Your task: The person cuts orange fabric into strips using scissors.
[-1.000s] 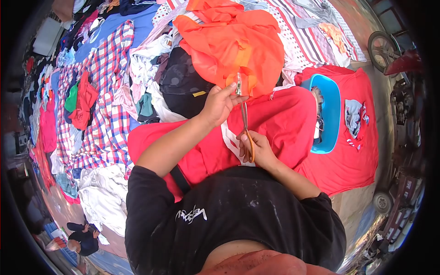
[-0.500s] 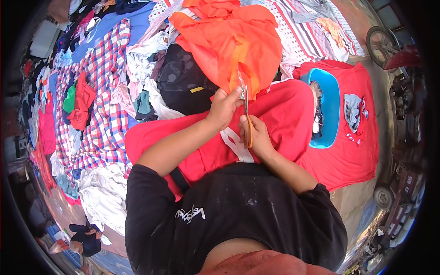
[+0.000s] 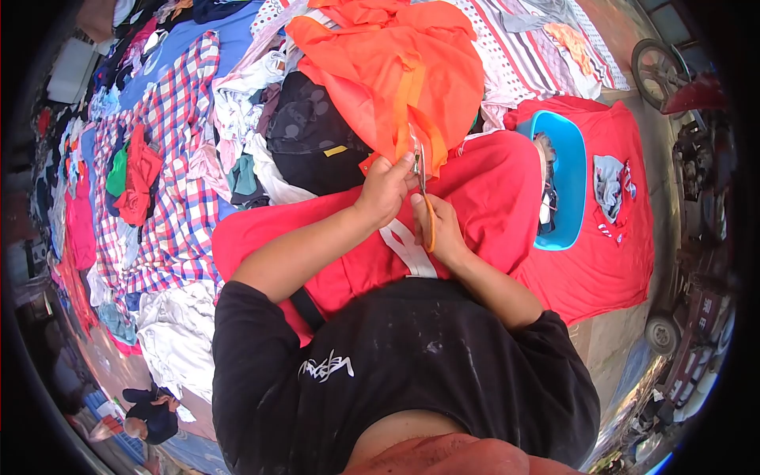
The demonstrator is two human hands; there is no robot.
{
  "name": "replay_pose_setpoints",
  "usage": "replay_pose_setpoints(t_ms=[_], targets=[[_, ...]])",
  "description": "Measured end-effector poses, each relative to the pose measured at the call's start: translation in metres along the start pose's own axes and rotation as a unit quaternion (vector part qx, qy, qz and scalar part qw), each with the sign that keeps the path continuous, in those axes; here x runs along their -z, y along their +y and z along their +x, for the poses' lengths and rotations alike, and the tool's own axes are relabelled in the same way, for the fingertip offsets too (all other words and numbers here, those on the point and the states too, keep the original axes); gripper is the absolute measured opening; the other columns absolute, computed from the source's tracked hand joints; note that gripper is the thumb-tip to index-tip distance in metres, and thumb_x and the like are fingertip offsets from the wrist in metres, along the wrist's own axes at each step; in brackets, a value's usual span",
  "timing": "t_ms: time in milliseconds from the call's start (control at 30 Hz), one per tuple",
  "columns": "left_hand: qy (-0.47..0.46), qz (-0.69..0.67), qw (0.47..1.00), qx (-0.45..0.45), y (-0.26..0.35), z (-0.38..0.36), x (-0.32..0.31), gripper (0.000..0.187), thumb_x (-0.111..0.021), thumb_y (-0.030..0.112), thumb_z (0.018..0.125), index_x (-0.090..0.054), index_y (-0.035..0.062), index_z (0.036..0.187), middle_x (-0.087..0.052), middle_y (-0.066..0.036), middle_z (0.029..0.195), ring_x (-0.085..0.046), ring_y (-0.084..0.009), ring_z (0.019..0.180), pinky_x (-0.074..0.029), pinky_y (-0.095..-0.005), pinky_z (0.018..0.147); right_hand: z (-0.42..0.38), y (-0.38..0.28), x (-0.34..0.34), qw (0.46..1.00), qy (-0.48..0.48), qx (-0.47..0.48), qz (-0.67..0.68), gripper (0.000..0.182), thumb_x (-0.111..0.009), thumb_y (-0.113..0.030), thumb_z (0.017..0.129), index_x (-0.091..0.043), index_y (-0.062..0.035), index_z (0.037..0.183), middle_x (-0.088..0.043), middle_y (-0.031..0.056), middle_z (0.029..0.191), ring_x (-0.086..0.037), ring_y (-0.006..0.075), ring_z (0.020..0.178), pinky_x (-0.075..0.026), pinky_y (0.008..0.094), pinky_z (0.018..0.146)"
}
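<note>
The counter (image 3: 613,336) shows bare only at its right edge. Over it lie 2 red shirts (image 3: 491,198), (image 3: 602,269), touching each other. A blue tub (image 3: 571,190) sits on the right shirt. Behind them a striped cloth (image 3: 522,55) and a plaid cloth (image 3: 170,158) spread out, with loose clothes (image 3: 237,111) heaped between.

Left hand (image 3: 385,188) pinching orange garment (image 3: 396,71), right hand (image 3: 438,231) gripping orange-handled scissors (image 3: 425,207), red shirt (image 3: 483,198) beneath

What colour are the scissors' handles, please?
Orange, on the scissors in the right hand; head view.
</note>
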State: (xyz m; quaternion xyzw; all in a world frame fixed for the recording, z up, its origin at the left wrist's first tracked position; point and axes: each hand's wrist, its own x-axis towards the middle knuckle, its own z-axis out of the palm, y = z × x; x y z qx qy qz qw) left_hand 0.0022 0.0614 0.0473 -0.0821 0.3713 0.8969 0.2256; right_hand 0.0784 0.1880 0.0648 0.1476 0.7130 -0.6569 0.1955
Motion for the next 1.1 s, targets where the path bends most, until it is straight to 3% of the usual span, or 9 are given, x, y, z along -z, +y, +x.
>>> replay_pose_setpoints(t_ms=[167, 467, 600, 700, 767, 900, 1000, 1067, 1100], targets=[[-0.016, -0.037, 0.999, 0.007, 0.001, -0.004, -0.004, 0.025, -0.052, 0.019, 0.106, -0.055, -0.0005, 0.122, -0.065, -0.011, 0.113, -0.067, -0.0238, 0.103, -0.057, -0.0426, 0.092, 0.000, 0.001, -0.005, 0.999, 0.013, 0.011, 0.050, 0.045, -0.056, -0.036, 0.103, -0.054, -0.0012, 0.074, -0.052, 0.0048, 0.052, -0.054, 0.0126, 0.044, -0.041, 0.0283, 0.042], [-0.015, -0.043, 0.998, 0.035, 0.008, 0.004, 0.012, 0.034, -0.052, 0.030, 0.106, -0.054, 0.0006, 0.122, -0.066, -0.014, 0.114, -0.068, -0.0270, 0.103, -0.057, -0.0431, 0.091, 0.005, -0.011, 0.006, 0.996, 0.013, -0.011, -0.085, 0.047, -0.060, -0.034, 0.101, -0.056, 0.0015, 0.070, -0.055, 0.0094, 0.053, -0.058, 0.0146, 0.046, -0.045, 0.0323, 0.045], [0.061, 0.007, 0.989, 0.133, 0.022, 0.003, 0.005, 0.045, -0.053, 0.042, 0.104, -0.055, 0.0017, 0.122, -0.069, -0.015, 0.109, -0.070, -0.0276, 0.097, -0.057, -0.0397, 0.084, 0.000, -0.004, 0.000, 0.992, 0.035, 0.026, -0.122, 0.045, -0.062, -0.034, 0.099, -0.057, 0.0024, 0.072, -0.056, 0.0141, 0.055, -0.059, 0.0204, 0.048, -0.045, 0.0373, 0.049], [0.080, 0.036, 0.984, 0.153, 0.021, 0.005, 0.006, 0.046, -0.054, 0.045, 0.103, -0.059, 0.0014, 0.118, -0.070, -0.015, 0.105, -0.071, -0.0280, 0.093, -0.056, -0.0392, 0.082, 0.001, 0.008, -0.002, 0.987, 0.050, 0.064, -0.141, 0.044, -0.064, -0.033, 0.098, -0.057, 0.0024, 0.072, -0.057, 0.0172, 0.058, -0.059, 0.0248, 0.050, -0.044, 0.0398, 0.051], [0.062, 0.042, 0.986, 0.150, 0.020, 0.006, 0.009, 0.039, -0.055, 0.037, 0.103, -0.061, 0.0011, 0.114, -0.070, -0.014, 0.105, -0.071, -0.0273, 0.094, -0.056, -0.0389, 0.082, 0.000, 0.007, -0.001, 0.987, 0.056, 0.060, -0.135, 0.044, -0.064, -0.032, 0.098, -0.056, 0.0024, 0.072, -0.057, 0.0188, 0.059, -0.058, 0.0273, 0.051, -0.044, 0.0407, 0.052], [-0.024, -0.020, 0.987, 0.157, 0.018, 0.008, 0.023, 0.023, -0.058, 0.020, 0.098, -0.065, 0.0014, 0.108, -0.070, -0.014, 0.105, -0.069, -0.0277, 0.102, -0.054, -0.0397, 0.088, -0.001, 0.002, 0.000, 0.993, 0.045, 0.030, -0.104, 0.043, -0.064, -0.033, 0.099, -0.055, 0.0012, 0.074, -0.056, 0.0130, 0.057, -0.056, 0.0198, 0.049, -0.043, 0.0365, 0.050], [-0.070, 0.018, 0.987, 0.145, 0.019, 0.005, 0.023, 0.024, -0.059, 0.012, 0.093, -0.064, 0.0015, 0.114, -0.070, -0.013, 0.107, -0.067, -0.0278, 0.107, -0.053, -0.0413, 0.094, 0.001, 0.005, 0.002, 0.998, 0.031, 0.020, -0.057, 0.043, -0.063, -0.035, 0.099, -0.055, 0.0000, 0.076, -0.055, 0.0078, 0.058, -0.055, 0.0139, 0.050, -0.043, 0.0332, 0.049], [-0.042, 0.085, 0.988, 0.125, 0.024, 0.003, 0.020, 0.033, -0.062, 0.014, 0.092, -0.060, 0.0001, 0.122, -0.069, -0.014, 0.111, -0.066, -0.0295, 0.111, -0.051, -0.0445, 0.099, 0.002, 0.009, 0.005, 0.997, 0.022, 0.017, -0.066, 0.043, -0.063, -0.036, 0.100, -0.055, -0.0009, 0.077, -0.054, 0.0046, 0.059, -0.055, 0.0105, 0.052, -0.043, 0.0309, 0.048], [-0.027, 0.119, 0.986, 0.116, 0.027, 0.002, 0.018, 0.038, -0.063, 0.016, 0.092, -0.058, -0.0006, 0.126, -0.069, -0.014, 0.113, -0.065, -0.0304, 0.113, -0.049, -0.0462, 0.102, 0.002, 0.006, 0.005, 0.997, 0.023, 0.016, -0.072, 0.042, -0.063, -0.036, 0.099, -0.055, -0.0011, 0.077, -0.056, 0.0057, 0.059, -0.055, 0.0129, 0.051, -0.043, 0.0317, 0.049]])
